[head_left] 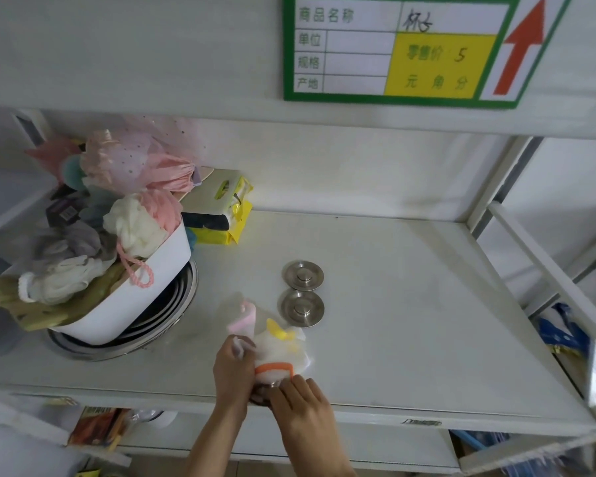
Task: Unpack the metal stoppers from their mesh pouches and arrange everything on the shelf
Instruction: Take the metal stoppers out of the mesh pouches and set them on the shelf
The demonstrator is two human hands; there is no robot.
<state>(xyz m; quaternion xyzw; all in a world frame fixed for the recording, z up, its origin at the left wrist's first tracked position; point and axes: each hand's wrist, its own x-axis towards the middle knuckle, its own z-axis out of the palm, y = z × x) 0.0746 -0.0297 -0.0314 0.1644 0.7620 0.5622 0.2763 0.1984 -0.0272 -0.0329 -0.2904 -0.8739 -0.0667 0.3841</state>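
Note:
Two round metal stoppers lie flat on the white shelf point(410, 304), one point(302, 275) behind the other point(302, 308). Just in front of them is a white mesh pouch point(283, 352) with an orange rim and a yellow tag. My left hand point(233, 370) holds the pouch's left side together with a pink-edged mesh piece point(243, 318). At the pouch's orange opening near the shelf's front edge, my right hand point(300, 401) pinches it. What is inside the pouch is hidden.
A white basin point(145, 290) full of bath sponges and cloths sits on stacked metal bowls point(172, 315) at the left. Yellow packets point(227, 215) lie behind it. A green price sign point(410, 49) hangs above. The shelf's right upright point(496, 187) stands at the right.

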